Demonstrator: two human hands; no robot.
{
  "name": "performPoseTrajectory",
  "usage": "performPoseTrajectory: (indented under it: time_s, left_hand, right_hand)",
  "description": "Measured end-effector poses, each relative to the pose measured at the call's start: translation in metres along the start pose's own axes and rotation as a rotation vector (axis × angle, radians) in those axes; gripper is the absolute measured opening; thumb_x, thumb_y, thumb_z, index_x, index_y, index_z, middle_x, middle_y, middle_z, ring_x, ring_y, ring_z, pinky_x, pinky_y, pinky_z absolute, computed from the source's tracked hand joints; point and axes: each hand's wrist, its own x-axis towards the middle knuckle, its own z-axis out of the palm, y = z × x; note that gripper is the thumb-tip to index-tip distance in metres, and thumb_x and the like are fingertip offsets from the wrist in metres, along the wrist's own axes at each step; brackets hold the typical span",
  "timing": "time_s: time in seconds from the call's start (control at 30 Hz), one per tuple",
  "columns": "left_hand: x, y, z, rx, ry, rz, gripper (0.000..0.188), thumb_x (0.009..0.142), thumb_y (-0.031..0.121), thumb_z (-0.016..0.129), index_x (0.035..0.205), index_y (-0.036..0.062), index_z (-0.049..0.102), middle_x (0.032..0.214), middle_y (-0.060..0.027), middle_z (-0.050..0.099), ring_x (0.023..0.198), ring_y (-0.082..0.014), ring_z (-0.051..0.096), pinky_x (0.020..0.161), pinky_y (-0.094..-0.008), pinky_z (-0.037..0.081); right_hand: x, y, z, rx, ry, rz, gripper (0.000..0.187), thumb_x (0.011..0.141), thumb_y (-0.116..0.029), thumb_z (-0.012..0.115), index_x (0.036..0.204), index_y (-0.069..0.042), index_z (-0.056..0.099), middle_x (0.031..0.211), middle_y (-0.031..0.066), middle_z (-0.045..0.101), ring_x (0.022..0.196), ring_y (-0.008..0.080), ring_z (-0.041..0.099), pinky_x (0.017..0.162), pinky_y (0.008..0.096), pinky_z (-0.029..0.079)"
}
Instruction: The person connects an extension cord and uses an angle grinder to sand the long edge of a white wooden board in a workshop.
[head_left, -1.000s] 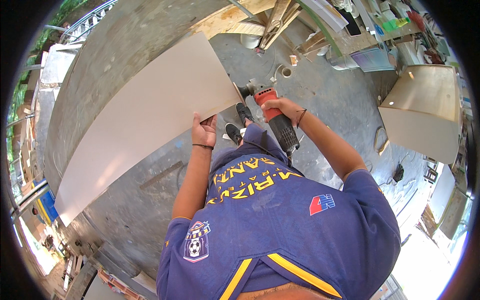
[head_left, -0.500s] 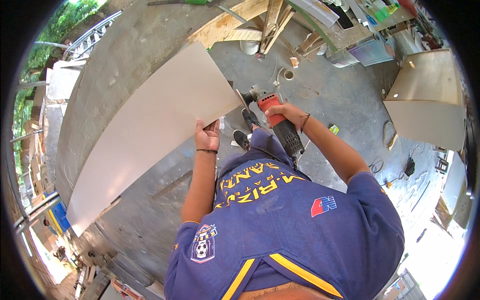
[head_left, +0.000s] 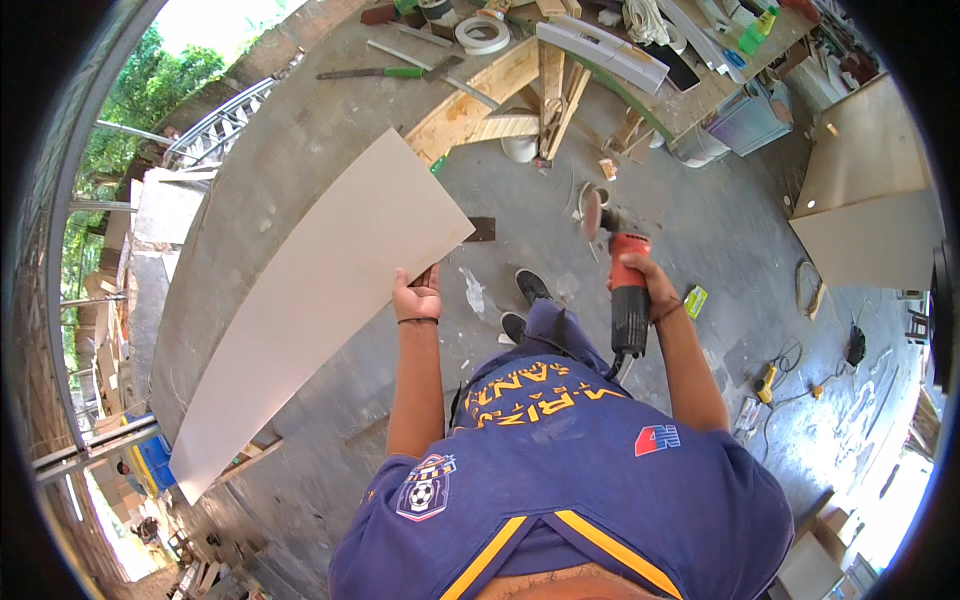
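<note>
A large white panel point(head_left: 330, 290) lies on the grey workbench, with its near edge overhanging toward me. My left hand point(head_left: 417, 296) grips that edge near the panel's right end, thumb on top and fingers partly hidden beneath. In my right hand point(head_left: 650, 284) is a red and black angle grinder point(head_left: 630, 246), held by its body to the right of the panel. Its round disc point(head_left: 592, 214) stands apart from the panel's corner. A cord leaves the grinder's rear near my shirt.
On the workbench point(head_left: 255, 150) lie a green-handled saw point(head_left: 402, 72) and a tape roll point(head_left: 482, 36). A wooden frame point(head_left: 552, 85) stands beyond the panel. At the right are a pale cabinet point(head_left: 865, 235) and a yellow tool point(head_left: 766, 384) with its cord on the floor.
My right hand has drawn the grinder rightward, away from the panel's corner. My left hand keeps its grip on the panel. The view has shifted, showing more of the bench's far side.
</note>
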Motion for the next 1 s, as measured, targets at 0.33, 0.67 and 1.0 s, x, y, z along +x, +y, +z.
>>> performPoseTrajectory:
  time_s: [0.33,0.67,1.0]
  left_hand:
    - [0.089,0.043,0.061,-0.095,0.129,0.021,0.04,0.095,0.026,0.036,0.125,-0.0007,0.041,0.127,-0.0212,0.047,0.119,-0.0375,0.046,0.099,-0.0546,0.039]
    - [0.125,0.066,0.07,-0.118,0.085,0.033,0.042,0.096,0.024,0.036,0.126,-0.0045,0.039,0.131,-0.0231,0.044,0.122,-0.0395,0.042,0.102,-0.0577,0.035]
    - [0.04,-0.006,0.049,0.703,-0.044,-0.344,0.046,0.092,0.043,0.043,0.094,0.0003,0.06,0.104,-0.0145,0.064,0.098,-0.0282,0.059,0.088,-0.0409,0.045]
  right_hand:
    - [0.008,-0.003,-0.026,0.196,0.025,-0.061,0.043,0.073,-0.034,0.067,0.099,-0.002,0.053,0.076,0.0114,0.062,0.062,0.0204,0.062,0.058,0.0327,0.053]
    - [0.058,-0.018,-0.01,0.234,-0.03,0.055,0.048,0.073,-0.036,0.067,0.102,-0.001,0.051,0.076,0.0124,0.062,0.061,0.0202,0.062,0.054,0.0323,0.053]
    - [0.113,-0.061,0.023,0.207,-0.165,0.041,0.045,0.073,-0.035,0.067,0.099,-0.001,0.052,0.074,0.013,0.062,0.059,0.0214,0.062,0.054,0.0329,0.053]
